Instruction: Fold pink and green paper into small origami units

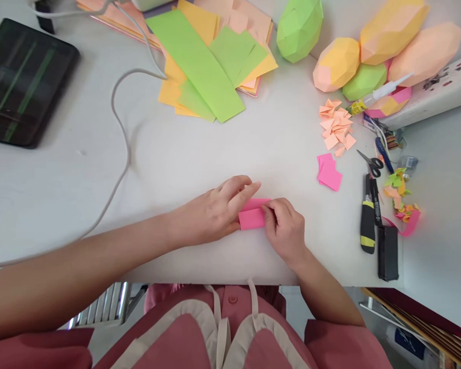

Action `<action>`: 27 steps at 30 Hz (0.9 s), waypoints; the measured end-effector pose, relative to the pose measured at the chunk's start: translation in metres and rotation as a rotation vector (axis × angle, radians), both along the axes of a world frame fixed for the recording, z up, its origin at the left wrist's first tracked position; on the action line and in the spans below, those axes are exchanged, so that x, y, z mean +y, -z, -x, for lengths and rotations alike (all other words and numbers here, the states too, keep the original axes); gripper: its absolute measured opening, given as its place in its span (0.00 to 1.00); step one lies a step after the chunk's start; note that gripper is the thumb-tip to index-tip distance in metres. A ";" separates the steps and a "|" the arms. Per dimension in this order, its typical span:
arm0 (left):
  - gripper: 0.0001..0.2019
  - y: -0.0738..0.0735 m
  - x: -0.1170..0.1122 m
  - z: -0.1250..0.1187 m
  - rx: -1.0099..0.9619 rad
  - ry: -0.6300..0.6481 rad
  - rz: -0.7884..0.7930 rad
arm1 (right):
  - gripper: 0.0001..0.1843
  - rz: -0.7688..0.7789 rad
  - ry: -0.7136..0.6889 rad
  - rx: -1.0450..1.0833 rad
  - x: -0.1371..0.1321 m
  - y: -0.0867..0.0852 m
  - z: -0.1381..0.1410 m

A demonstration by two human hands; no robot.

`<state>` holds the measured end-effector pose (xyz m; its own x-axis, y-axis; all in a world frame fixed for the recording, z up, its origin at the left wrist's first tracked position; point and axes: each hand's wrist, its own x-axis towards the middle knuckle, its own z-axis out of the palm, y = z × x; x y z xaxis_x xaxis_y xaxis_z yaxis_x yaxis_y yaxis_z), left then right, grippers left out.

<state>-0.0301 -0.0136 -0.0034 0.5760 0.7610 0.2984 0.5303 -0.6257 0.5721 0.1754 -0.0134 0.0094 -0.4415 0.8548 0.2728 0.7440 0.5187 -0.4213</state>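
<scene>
A small pink paper (251, 215), partly folded, lies on the white table (200, 159) near its front edge. My left hand (215, 210) rests on the paper's left side, its fingers curled over the top edge and pressing it down. My right hand (284, 228) pinches the paper's right edge with closed fingers. Both hands touch the same piece.
More pink squares (329, 173) lie to the right, beyond them folded peach pieces (336, 127). Scissors (371, 163), a utility knife (368, 215), a black case (388, 252) and paper scraps sit at right. Green and orange sheets (207, 61), paper polyhedra (369, 51), a tablet (21, 79) and a cable (123, 133) lie farther back.
</scene>
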 end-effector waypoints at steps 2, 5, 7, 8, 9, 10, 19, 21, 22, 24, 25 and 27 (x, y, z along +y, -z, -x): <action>0.30 0.000 0.000 0.000 -0.034 -0.018 0.009 | 0.09 -0.033 0.002 -0.057 0.000 0.002 0.002; 0.29 0.000 0.000 0.001 -0.054 -0.019 0.026 | 0.10 -0.064 0.011 -0.091 0.001 0.003 0.003; 0.29 -0.001 -0.001 0.001 -0.049 -0.010 0.032 | 0.10 -0.072 0.022 -0.094 0.001 0.004 0.003; 0.29 -0.001 -0.001 0.001 -0.048 -0.009 0.025 | 0.11 -0.072 0.026 -0.100 0.002 0.005 0.003; 0.29 -0.002 -0.002 0.000 -0.047 -0.011 0.013 | 0.11 -0.073 0.027 -0.109 0.002 0.005 0.003; 0.28 -0.003 -0.003 -0.001 -0.040 -0.015 -0.005 | 0.12 -0.077 0.026 -0.120 0.003 0.006 0.003; 0.11 -0.014 -0.029 -0.017 0.320 -0.034 -0.363 | 0.18 -0.071 0.054 -0.203 0.005 0.009 0.004; 0.10 -0.015 -0.037 -0.021 0.337 -0.030 -0.422 | 0.19 -0.081 0.058 -0.232 0.004 0.009 0.005; 0.10 -0.015 -0.040 -0.023 0.331 -0.037 -0.434 | 0.18 -0.085 0.062 -0.246 0.004 0.009 0.005; 0.10 -0.015 -0.046 -0.025 0.309 -0.056 -0.433 | 0.18 -0.092 0.063 -0.268 0.004 0.008 0.006; 0.10 -0.015 -0.047 -0.026 0.300 -0.063 -0.426 | 0.17 -0.090 0.059 -0.275 0.004 0.008 0.006; 0.12 -0.013 -0.048 -0.027 0.289 -0.073 -0.408 | 0.17 -0.082 0.050 -0.279 0.004 0.007 0.006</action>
<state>-0.0032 -0.0616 0.0101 0.6287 0.6571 0.4159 0.6818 -0.7230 0.1116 0.1693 -0.0089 0.0020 -0.4668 0.8577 0.2156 0.8509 0.5020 -0.1551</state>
